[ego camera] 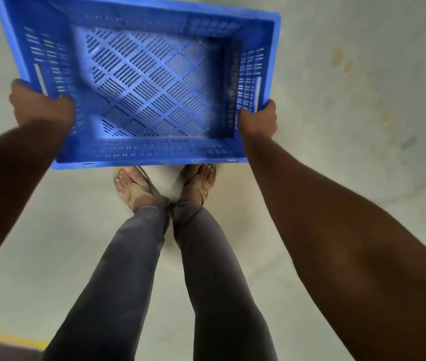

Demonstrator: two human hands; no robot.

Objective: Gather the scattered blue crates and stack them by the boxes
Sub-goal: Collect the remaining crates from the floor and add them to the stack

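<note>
Crate (141, 82) — empty, carried above the floor (362, 100) ahead of the feet, long axis spanning left hand (40, 108) to right hand (258, 120); fingers of both curled round its side rims — boxes unseen.

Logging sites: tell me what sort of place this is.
Probably a warehouse or storeroom, though little shows: a bare, stained concrete-like floor and a perforated blue plastic crate of the bulk-handling kind. No boxes in view.
</note>
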